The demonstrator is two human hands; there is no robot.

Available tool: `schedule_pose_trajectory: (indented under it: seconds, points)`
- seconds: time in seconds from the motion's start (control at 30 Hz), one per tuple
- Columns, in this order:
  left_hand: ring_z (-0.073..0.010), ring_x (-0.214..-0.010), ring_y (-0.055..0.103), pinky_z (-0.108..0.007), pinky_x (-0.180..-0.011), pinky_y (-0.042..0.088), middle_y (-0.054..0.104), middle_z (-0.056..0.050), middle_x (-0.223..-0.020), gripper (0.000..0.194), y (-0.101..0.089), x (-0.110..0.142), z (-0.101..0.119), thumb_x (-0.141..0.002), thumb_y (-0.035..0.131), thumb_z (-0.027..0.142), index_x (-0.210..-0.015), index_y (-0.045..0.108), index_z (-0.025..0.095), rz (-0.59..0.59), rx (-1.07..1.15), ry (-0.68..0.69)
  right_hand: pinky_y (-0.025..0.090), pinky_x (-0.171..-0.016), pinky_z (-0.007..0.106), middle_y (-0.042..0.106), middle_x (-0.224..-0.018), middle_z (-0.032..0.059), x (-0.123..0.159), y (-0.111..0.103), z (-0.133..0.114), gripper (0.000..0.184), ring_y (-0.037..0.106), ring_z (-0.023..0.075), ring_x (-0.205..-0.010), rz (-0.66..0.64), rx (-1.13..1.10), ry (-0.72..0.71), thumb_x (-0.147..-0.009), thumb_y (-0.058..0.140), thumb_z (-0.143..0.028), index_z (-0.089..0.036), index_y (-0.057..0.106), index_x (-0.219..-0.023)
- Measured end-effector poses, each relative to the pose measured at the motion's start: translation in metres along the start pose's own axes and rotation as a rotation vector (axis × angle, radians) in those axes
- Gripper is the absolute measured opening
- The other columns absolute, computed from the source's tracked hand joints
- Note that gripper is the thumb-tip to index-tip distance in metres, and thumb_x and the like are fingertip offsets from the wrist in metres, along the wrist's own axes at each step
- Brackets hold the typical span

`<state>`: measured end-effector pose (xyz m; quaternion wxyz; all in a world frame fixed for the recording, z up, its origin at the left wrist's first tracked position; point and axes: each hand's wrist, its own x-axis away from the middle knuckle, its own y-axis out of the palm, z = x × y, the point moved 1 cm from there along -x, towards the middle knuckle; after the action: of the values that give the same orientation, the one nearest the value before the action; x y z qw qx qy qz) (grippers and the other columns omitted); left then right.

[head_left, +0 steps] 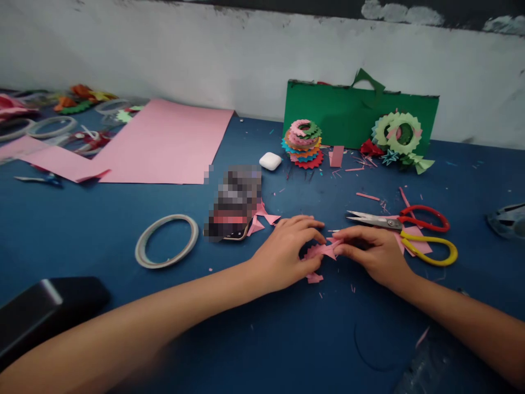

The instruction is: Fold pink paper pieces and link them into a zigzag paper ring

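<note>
Both my left hand [287, 249] and right hand [371, 251] pinch the pink paper cutout [322, 253] mid-bench, toward its near edge. I reckon its thin points could tear if I tug unevenly.

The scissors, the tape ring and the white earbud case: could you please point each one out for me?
scissors [400, 223], head view, on the pivot where blades meet handles.
tape ring [141, 253], head view, on its left band.
white earbud case [270, 161], head view, on the middle of its top.
</note>
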<state>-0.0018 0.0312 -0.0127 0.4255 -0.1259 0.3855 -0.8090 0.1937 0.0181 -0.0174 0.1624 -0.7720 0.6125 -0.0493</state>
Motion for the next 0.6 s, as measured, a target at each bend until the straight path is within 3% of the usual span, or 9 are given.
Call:
schedule_pose_trajectory:
  seconds: [0.07, 0.13, 0.27, 0.4, 0.6]
  points:
    - [-0.0199, -0.092, 0.061, -0.037, -0.083, 0.048, 0.067, -0.005, -0.099, 0.022, -0.002, 0.002, 0.001, -0.077, 0.060, 0.017, -0.099, 0.061, 0.019, 0.008, 0.118, -0.065, 0.056, -0.059, 0.026, 0.072, -0.077, 0.0010, 0.001, -0.001, 0.001, 0.015, 0.067, 0.0152, -0.065, 0.006, 0.020, -0.026, -0.075, 0.071, -0.032, -0.023, 0.072, -0.086]
    - [-0.0148, -0.075, 0.061, -0.029, -0.071, 0.050, 0.067, -0.002, -0.088, 0.022, -0.002, 0.003, 0.001, -0.081, 0.056, 0.018, -0.103, 0.059, 0.019, 0.028, 0.216, -0.135, 0.054, -0.058, 0.024, 0.071, -0.076, 0.0006, 0.002, -0.002, 0.001, 0.011, 0.065, 0.0140, -0.064, 0.029, 0.040, -0.047, -0.078, 0.068, -0.031, -0.023, 0.071, -0.086]
    - [-0.0115, -0.069, 0.059, -0.023, -0.065, 0.050, 0.065, -0.001, -0.086, 0.026, 0.000, 0.006, 0.003, -0.083, 0.055, 0.021, -0.109, 0.058, 0.020, 0.100, 0.278, -0.147, 0.048, -0.056, 0.023, 0.068, -0.071, 0.0003, 0.002, -0.004, -0.001, 0.010, 0.061, 0.0122, -0.062, 0.046, 0.069, -0.075, -0.083, 0.063, -0.029, -0.022, 0.070, -0.083]
    - [-0.0116, -0.069, 0.059, -0.022, -0.063, 0.050, 0.065, -0.003, -0.087, 0.023, 0.004, 0.010, 0.006, -0.081, 0.056, 0.017, -0.102, 0.062, 0.018, 0.149, 0.309, -0.157, 0.047, -0.059, 0.024, 0.066, -0.076, 0.0017, 0.002, -0.002, -0.002, 0.015, 0.060, 0.0127, -0.067, 0.012, 0.067, -0.074, -0.084, 0.061, -0.034, -0.020, 0.067, -0.082]
    - [-0.0117, -0.065, 0.060, -0.020, -0.055, 0.049, 0.067, -0.002, -0.082, 0.025, 0.007, 0.011, 0.012, -0.078, 0.054, 0.013, -0.100, 0.063, 0.017, 0.084, 0.374, -0.252, 0.043, -0.051, 0.020, 0.061, -0.068, -0.0021, 0.004, 0.002, -0.003, 0.017, 0.053, 0.0083, -0.055, -0.137, 0.089, -0.022, -0.085, 0.060, -0.035, -0.020, 0.062, -0.093]
